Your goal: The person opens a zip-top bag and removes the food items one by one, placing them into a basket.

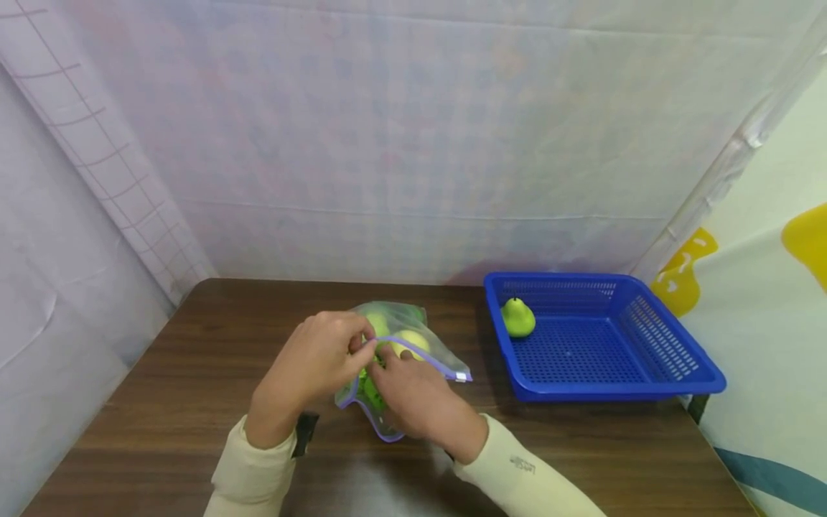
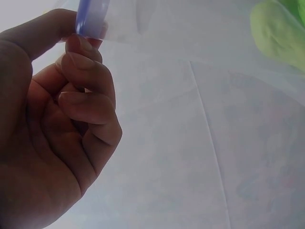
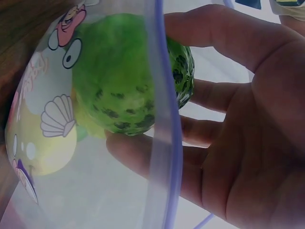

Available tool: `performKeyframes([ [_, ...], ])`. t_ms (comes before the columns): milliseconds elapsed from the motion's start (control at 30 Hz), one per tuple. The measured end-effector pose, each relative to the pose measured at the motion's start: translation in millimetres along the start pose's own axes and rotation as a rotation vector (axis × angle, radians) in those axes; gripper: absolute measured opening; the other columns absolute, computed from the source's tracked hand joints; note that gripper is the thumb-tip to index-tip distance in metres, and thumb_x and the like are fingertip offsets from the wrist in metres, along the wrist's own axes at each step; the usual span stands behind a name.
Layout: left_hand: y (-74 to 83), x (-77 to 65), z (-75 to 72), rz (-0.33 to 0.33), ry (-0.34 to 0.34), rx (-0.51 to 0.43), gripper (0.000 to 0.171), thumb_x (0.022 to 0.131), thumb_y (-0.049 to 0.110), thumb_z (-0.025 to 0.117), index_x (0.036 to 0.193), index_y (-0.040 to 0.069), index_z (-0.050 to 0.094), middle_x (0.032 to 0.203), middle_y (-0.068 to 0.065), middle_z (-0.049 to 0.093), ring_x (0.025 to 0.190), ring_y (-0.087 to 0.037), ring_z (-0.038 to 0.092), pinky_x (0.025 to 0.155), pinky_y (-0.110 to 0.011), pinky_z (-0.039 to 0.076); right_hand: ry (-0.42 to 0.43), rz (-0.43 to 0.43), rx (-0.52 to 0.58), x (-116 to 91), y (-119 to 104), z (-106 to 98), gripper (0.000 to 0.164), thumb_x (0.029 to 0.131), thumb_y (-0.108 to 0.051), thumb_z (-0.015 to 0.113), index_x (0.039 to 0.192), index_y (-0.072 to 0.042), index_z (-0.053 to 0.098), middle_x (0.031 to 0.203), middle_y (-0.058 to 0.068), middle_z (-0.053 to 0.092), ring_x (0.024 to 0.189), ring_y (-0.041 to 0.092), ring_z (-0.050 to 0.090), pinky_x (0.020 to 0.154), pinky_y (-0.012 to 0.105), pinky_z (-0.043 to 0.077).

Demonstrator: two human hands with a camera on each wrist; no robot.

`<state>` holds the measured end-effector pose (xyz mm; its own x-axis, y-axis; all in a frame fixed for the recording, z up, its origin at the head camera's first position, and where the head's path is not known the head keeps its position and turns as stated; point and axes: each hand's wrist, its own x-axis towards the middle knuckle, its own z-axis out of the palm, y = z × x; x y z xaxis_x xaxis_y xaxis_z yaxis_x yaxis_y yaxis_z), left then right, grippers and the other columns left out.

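Note:
My left hand (image 1: 316,359) pinches the purple-edged mouth of a clear zip bag (image 1: 442,367) between thumb and fingertips. In the right wrist view, my right hand (image 3: 233,105) reaches through the bag's mouth, with thumb and fingers around a green, bumpy fruit with dark spots (image 3: 183,71). The fruit is partly inside, seen through the printed film. A pale yellow round fruit (image 1: 412,340) and other green produce lie in the bag. A pale green lump (image 2: 276,36) shows through the film in the left wrist view.
A blue plastic basket (image 1: 614,393) stands on the right of the brown wooden table (image 1: 187,373). One green pear (image 1: 518,318) sits at its left side. White patterned cloth hangs behind the table and on both sides.

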<state>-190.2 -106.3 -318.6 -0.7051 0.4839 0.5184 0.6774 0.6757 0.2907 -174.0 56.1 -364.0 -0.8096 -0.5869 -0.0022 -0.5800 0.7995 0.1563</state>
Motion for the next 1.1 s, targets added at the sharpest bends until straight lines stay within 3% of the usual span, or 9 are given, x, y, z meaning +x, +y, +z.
performKeyframes([
  [333, -0.3, 0.6, -0.8, -0.004, 0.001, 0.002, 0.005, 0.081, 0.010, 0.072, 0.077, 0.010, 0.074, 0.055, 0.007, 0.052, 0.048, -0.005, 0.042, 0.042, -0.025, 0.038, 0.079, -0.066, 0.027, -6.1, 4.1, -1.5, 0.082, 0.069, -0.038, 0.085, 0.138, -0.012, 0.050, 0.125, 0.010, 0.059, 0.088, 0.027, 0.060, 0.066, 0.035, 0.059],
  [500, -0.7, 0.1, -0.8, -0.003, 0.001, -0.003, 0.004, 0.081, 0.010, 0.073, 0.076, 0.010, 0.074, 0.054, 0.007, 0.052, 0.048, -0.005, 0.042, 0.042, -0.025, 0.038, 0.094, -0.098, 0.066, -7.8, 7.7, -2.7, 0.091, 0.069, -0.038, 0.085, 0.145, -0.010, 0.042, 0.131, 0.013, 0.057, 0.094, 0.029, 0.062, 0.086, 0.040, 0.057],
  [600, -1.2, -0.1, -0.6, -0.002, 0.004, -0.001, 0.004, 0.080, 0.009, 0.073, 0.076, 0.009, 0.074, 0.054, 0.007, 0.051, 0.048, -0.005, 0.042, 0.042, -0.025, 0.037, 0.122, -0.118, 0.075, -9.3, 9.8, -3.4, 0.088, 0.069, -0.036, 0.085, 0.143, -0.009, 0.044, 0.133, 0.014, 0.057, 0.097, 0.028, 0.062, 0.092, 0.041, 0.054],
  [800, -2.0, 0.1, 0.1, 0.001, 0.011, 0.000, 0.003, 0.079, 0.008, 0.073, 0.076, 0.008, 0.074, 0.054, 0.006, 0.051, 0.048, -0.005, 0.041, 0.042, -0.025, 0.038, 0.175, -0.159, 0.052, -12.9, 12.0, -6.6, 0.078, 0.067, -0.036, 0.085, 0.132, -0.008, 0.051, 0.128, 0.013, 0.058, 0.097, 0.023, 0.060, 0.087, 0.038, 0.056],
  [1100, -2.2, -0.4, -0.5, -0.008, 0.009, -0.004, 0.004, 0.081, 0.008, 0.072, 0.077, 0.008, 0.074, 0.054, 0.006, 0.052, 0.048, -0.005, 0.041, 0.042, -0.025, 0.037, 0.204, -0.169, 0.072, -18.5, 12.6, -13.7, 0.080, 0.067, -0.032, 0.085, 0.135, -0.010, 0.049, 0.123, 0.010, 0.058, 0.088, 0.022, 0.060, 0.080, 0.037, 0.058],
])
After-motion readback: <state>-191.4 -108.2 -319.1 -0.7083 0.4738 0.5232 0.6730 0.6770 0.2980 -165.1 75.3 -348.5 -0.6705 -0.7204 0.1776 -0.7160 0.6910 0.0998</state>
